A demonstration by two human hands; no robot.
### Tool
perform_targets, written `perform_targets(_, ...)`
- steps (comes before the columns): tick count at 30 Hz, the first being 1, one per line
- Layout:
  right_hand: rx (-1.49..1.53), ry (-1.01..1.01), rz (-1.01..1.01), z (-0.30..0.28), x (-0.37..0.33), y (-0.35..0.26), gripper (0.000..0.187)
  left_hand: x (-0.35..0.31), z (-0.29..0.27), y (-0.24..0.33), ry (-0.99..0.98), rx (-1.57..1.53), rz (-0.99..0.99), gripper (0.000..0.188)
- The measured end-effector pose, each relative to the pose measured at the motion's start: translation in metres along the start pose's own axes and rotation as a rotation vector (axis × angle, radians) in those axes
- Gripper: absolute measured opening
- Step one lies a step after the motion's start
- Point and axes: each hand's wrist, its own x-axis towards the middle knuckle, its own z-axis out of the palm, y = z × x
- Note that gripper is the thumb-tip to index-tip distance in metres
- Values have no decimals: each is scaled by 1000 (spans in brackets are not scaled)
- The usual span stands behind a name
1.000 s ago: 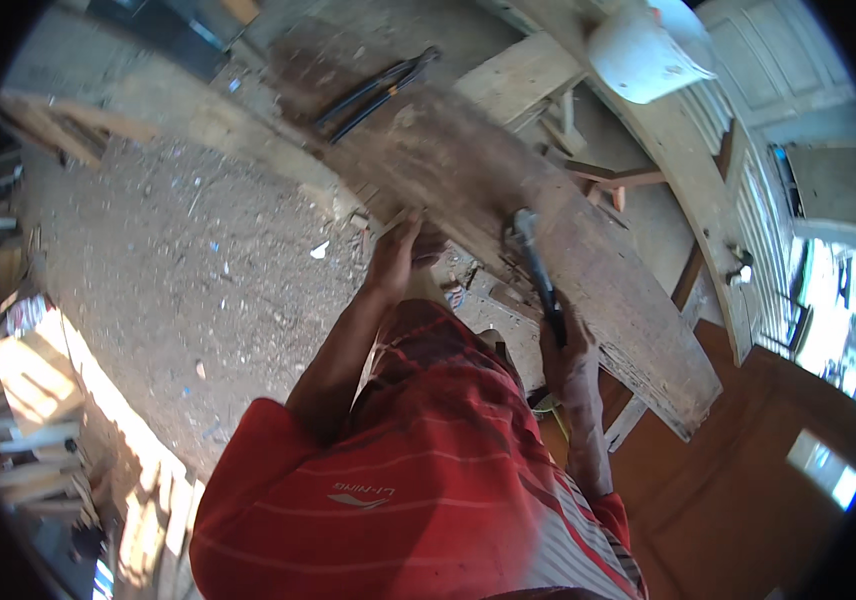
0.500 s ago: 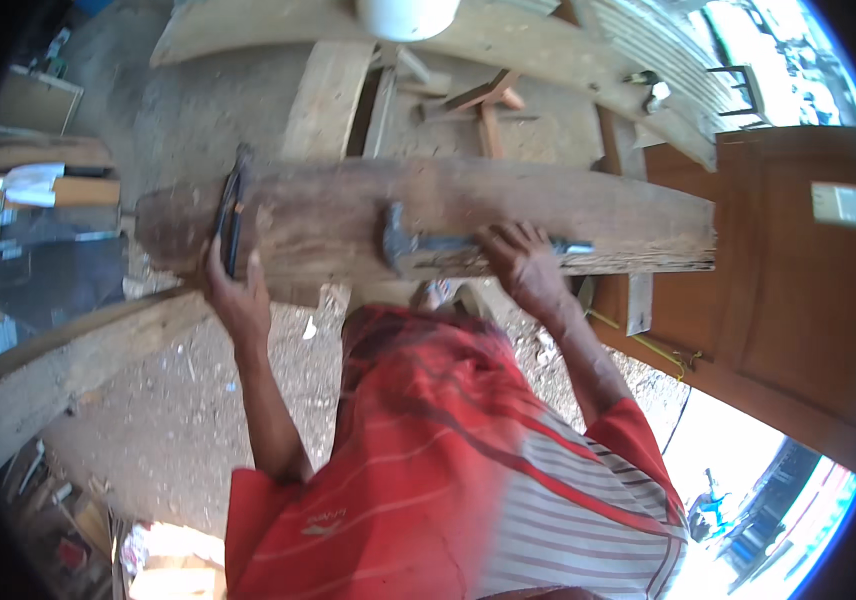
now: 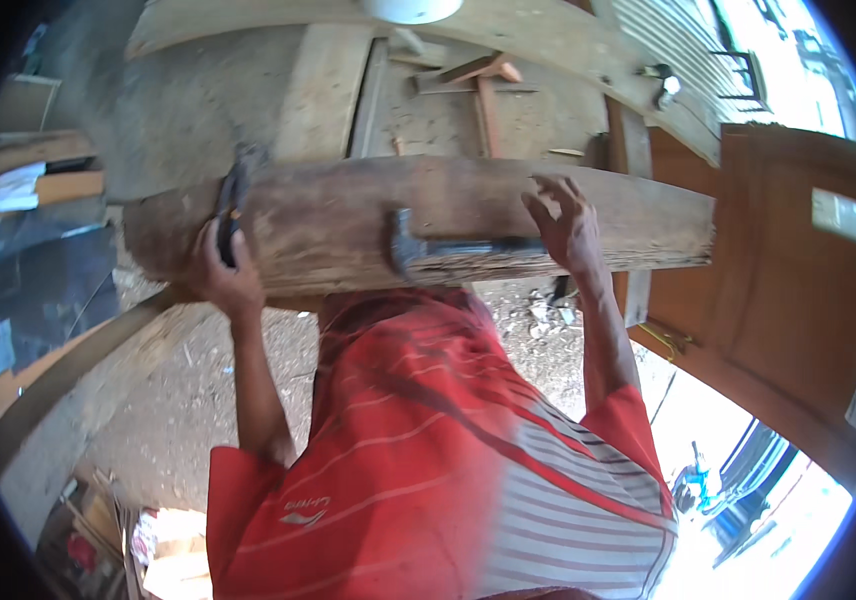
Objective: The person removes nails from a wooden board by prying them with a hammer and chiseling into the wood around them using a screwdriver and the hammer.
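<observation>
A worn wooden plank [image 3: 338, 210] lies crosswise in front of me. Over its left end, my left hand [image 3: 226, 270] is closed around a pair of dark-handled pliers [image 3: 232, 205], their blurred head pointing away from me. On the plank's near half rests a claw hammer [image 3: 403, 245], its head toward the left and its dark handle running right. My right hand [image 3: 570, 222] is above the handle's right end, fingers half bent and apart, holding nothing. It covers the end of the handle.
A brown wooden panel [image 3: 788, 280] stands on the right. Beyond the plank are another long board [image 3: 518, 45], a white bucket [image 3: 413, 10] and wood offcuts [image 3: 486, 90] on the ground. Dark sheets and boxes [image 3: 48, 270] are stacked at the left.
My right hand has let go of the hammer handle and risen up and to the right. My left hand keeps the pliers, their handles now closer together.
</observation>
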Motion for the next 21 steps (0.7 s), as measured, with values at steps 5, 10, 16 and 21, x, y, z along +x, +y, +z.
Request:
perform_targets(5, -341, 352, -128, -34, 118, 159, 22, -3, -11, 12, -48, 44, -131, 30)
perform_targets(10, -587, 385, -138, -172, 222, 408, 44, 4, 41, 63, -75, 204, -127, 46)
perform_targets(16, -878, 292, 113, -144, 317, 426, 80, -9, 29, 69, -18, 136, -81, 28)
perform_targets(21, -800, 159, 216, -94, 337, 428, 66, -1, 27, 73, -20, 94, -11, 20)
